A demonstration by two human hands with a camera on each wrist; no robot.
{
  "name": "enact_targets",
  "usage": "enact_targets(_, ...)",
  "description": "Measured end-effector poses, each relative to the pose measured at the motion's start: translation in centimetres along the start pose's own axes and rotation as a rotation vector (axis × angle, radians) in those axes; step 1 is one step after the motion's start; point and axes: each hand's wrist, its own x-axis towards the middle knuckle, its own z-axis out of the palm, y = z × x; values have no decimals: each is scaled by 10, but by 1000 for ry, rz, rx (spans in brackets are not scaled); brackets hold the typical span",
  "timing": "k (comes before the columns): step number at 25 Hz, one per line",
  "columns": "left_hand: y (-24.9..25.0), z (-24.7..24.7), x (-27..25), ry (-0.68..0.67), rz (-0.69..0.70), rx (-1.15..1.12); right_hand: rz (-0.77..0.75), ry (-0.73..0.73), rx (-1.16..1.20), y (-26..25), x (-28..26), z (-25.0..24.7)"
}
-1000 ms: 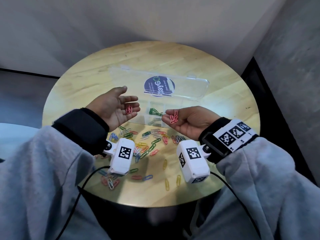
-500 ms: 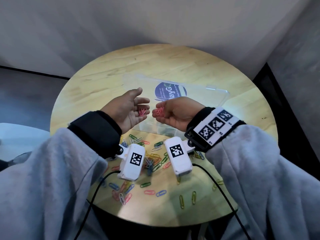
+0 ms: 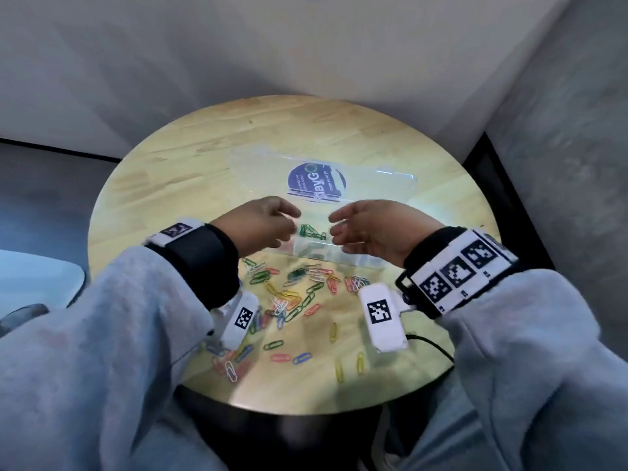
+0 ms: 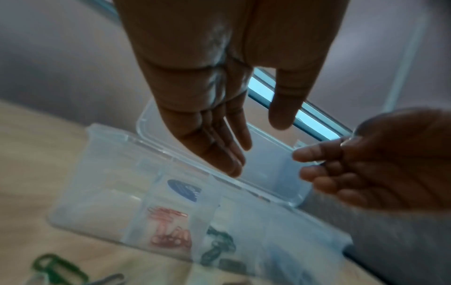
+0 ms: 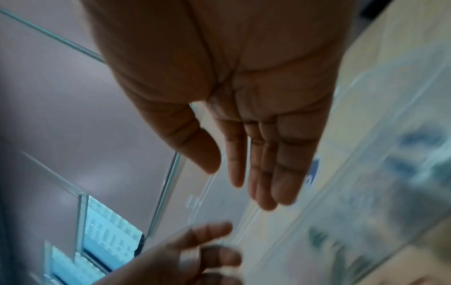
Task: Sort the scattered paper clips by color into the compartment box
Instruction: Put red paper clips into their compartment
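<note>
Hands [image 3: 261,226] blurred over box [image 3: 339,256], red clips [image 4: 171,229] smeared, fingers empty

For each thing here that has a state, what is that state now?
Box: open, lid folded back.
Red clips: in one compartment.
Green clips: in the next compartment.
Other clips: loose on table.
Left hand: open, empty.
Right hand: open, empty.

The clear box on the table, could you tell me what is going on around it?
A person is sorting paper clips by colour. Both the left hand and the right hand hover open and empty over the compartment box, lid open. Red clips fill one compartment, green clips the next. Many mixed clips lie scattered on the round table.
</note>
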Motion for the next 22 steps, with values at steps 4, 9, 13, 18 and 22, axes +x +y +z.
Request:
enact_targets(4, 6, 45, -30, -225, 117, 868, 124, 85, -436, 32, -34, -34)
enact_targets(9, -11, 108, -48, -412, 119, 1164, 305, 62, -1014, 64, -59, -44)
enact_targets(13, -24, 123, -49, -374, 129, 1243, 340, 56, -1194, 78, -60, -43)
enact_targets(18, -25, 126, -40, -322, 162, 1122, 314, 10, -1324, 93, -53, -33)
enact_targets(22, -28, 113, -32, -266, 121, 1046, 232, -6, -1342, 97, -44, -22)
